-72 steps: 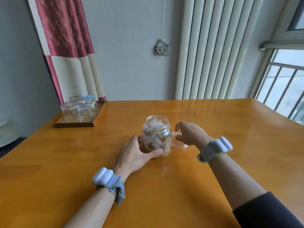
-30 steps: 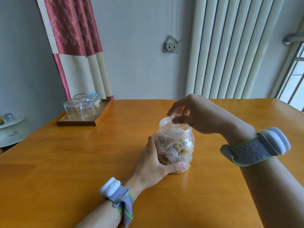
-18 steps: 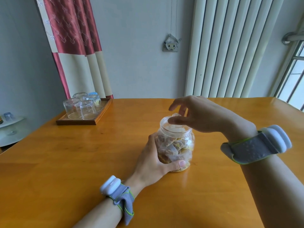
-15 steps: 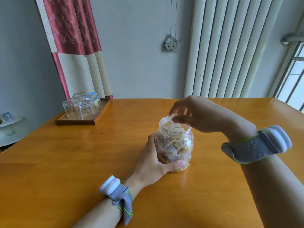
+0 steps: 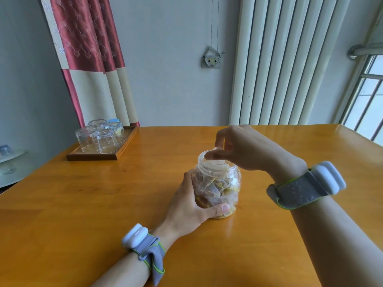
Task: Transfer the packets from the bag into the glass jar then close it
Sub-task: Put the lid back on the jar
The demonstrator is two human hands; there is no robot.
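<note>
Packet-filled glass jar [image 5: 219,187] mid-tabletop [image 5: 83,204] | left hand [image 5: 186,206] grip curled round its body | right hand [image 5: 242,150] grip pinches clear lid [image 5: 217,162] at mouth | my worry: lid seats crooked, jams or pops off.

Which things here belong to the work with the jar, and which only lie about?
Belong: clear round glass jar; pale packets inside it; clear lid on its mouth; left hand gripping the jar; right hand pinching the lid.
Lying about: brown wooden tray with upturned clear drinking glasses; red and cream curtain.
</note>
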